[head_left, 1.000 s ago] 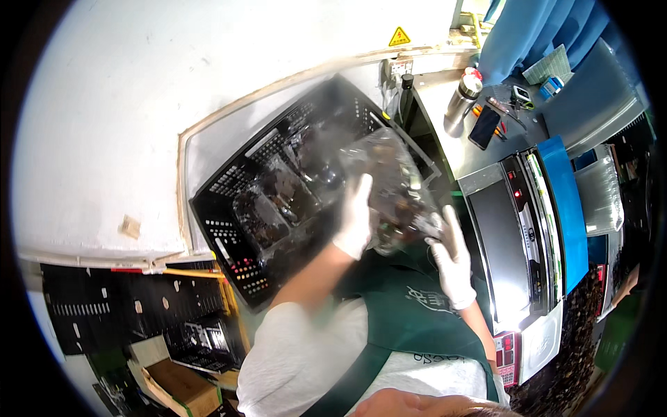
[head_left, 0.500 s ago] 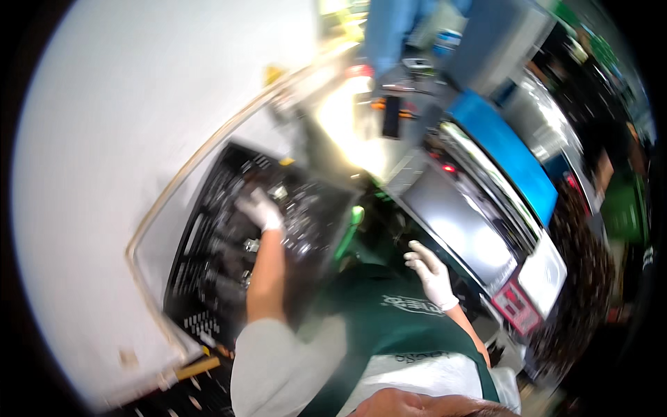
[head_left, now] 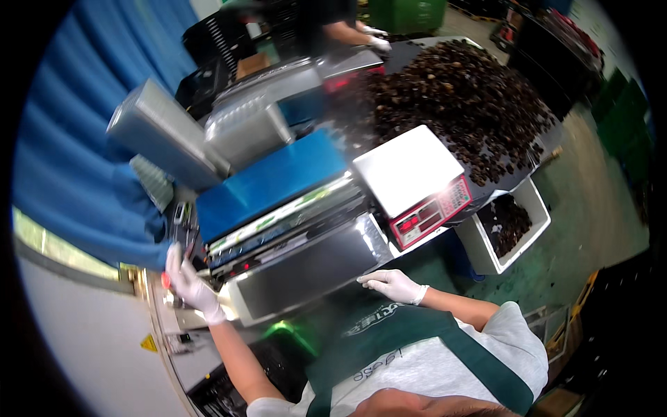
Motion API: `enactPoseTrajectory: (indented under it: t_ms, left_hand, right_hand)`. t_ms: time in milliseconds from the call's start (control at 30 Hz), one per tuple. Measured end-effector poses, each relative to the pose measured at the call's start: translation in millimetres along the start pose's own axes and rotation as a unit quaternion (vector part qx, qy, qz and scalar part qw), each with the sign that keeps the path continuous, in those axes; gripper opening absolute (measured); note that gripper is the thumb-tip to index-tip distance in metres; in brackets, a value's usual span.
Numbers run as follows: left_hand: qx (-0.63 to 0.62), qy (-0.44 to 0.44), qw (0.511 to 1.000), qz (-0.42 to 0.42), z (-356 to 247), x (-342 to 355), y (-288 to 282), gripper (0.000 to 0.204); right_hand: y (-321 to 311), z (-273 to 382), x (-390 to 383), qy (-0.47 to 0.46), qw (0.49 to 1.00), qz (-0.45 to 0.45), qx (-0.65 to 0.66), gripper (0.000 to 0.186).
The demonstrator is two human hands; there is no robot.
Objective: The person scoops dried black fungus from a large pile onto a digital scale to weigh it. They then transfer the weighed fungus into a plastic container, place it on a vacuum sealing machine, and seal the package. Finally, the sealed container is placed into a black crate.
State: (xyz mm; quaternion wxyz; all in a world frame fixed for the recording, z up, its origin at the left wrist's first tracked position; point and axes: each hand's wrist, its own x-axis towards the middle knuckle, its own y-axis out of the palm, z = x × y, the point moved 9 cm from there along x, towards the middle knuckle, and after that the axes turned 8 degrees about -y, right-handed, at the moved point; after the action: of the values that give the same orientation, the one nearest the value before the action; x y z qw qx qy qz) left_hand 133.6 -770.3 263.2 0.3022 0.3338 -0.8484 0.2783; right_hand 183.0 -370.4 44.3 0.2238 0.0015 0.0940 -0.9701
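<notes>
My left hand, in a white glove, is raised at the left end of a bench machine with a blue top and a grey metal plate along its front. Its fingers point upward and look apart, holding nothing I can see. Beside them shows a small red object; whether they touch it I cannot tell. My right hand, also white-gloved, is in front of my apron near the plate's right front corner. Its fingers stretch out to the left with nothing in them.
A white scale with a red front panel stands right of the machine. Behind it a heap of small dark brown pieces covers a table; a white bin below holds more. Black crates lie lower left. A co-worker's gloved hands are beyond.
My view has swung right, from the black crate to the machine and scale. My left hand has left the crate and is now by the machine's left end. My right hand stays near the plate.
</notes>
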Motion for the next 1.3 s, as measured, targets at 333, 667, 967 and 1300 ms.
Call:
enactPoseTrajectory:
  t_ms: [333,667,967,1300]
  left_hand:
    - [0.387,0.155,0.878,0.236,46.8,151.7,363.0,0.036]
    - [0.15,-0.111,0.825,0.533,146.9,213.8,407.0,0.018]
    - [0.023,-0.251,0.761,0.598,188.4,216.2,410.8,0.01]
    - [-0.115,-0.209,0.879,0.413,211.7,281.3,380.5,0.017]
  right_hand:
    - [-165.2,-15.0,-58.3,0.034,0.976,-0.215,-0.029,0.029]
    - [-209.0,-45.7,-88.3,0.1,0.946,-0.307,-0.044,0.028]
    - [-195.4,-53.3,-84.2,0.138,0.931,-0.339,0.012,0.031]
    - [-218.1,-64.7,-119.8,0.175,0.911,-0.374,-0.024,0.029]
